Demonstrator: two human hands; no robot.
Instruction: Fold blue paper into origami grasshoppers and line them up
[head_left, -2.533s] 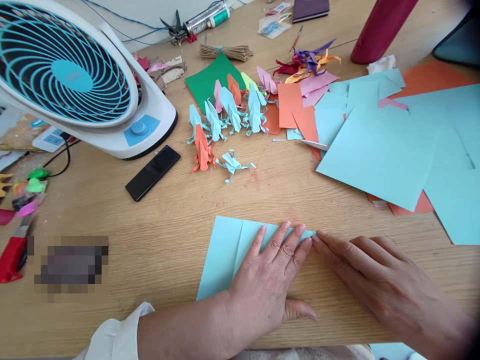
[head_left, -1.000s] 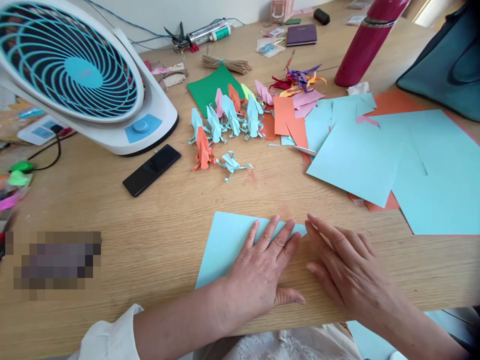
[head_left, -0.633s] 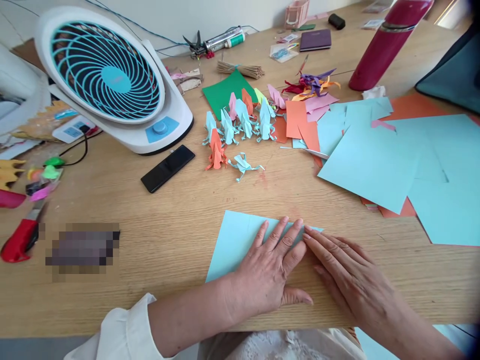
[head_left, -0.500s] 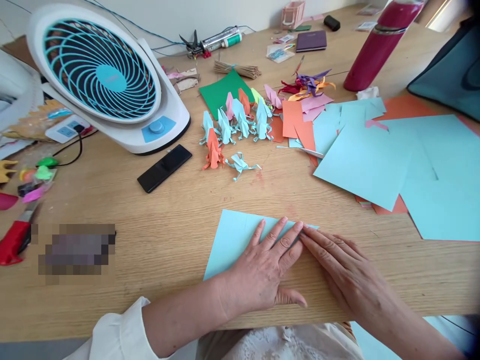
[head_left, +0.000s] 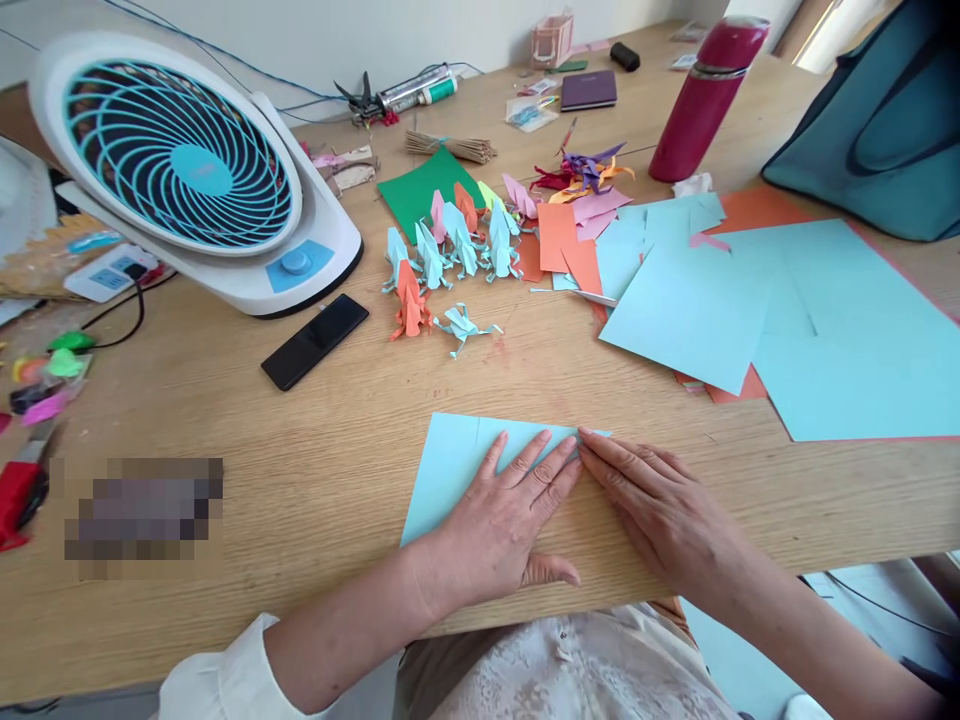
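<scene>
A light blue sheet of paper (head_left: 439, 465) with a faint crease near its left end lies at the table's front edge, its right part narrowing to a corner. My left hand (head_left: 506, 515) rests flat on it, fingers spread and pointing up and right, with the thumb apart over the wood. Beside it, my right hand (head_left: 660, 500) has its fingers stretched out and lying together, the tips touching the paper near its right corner. Part of the sheet is hidden under my left hand.
Folded paper figures (head_left: 461, 245) stand beyond the sheet, near a black phone (head_left: 315, 342). A fan (head_left: 202, 170) is at the back left. Loose blue sheets (head_left: 686, 315), a red bottle (head_left: 697, 110) and a teal bag (head_left: 840, 140) are on the right. Red-handled scissors (head_left: 19, 490) lie far left.
The view has shifted, so most table objects appear further left. Both hands keep nearly the same pose on the paper.
</scene>
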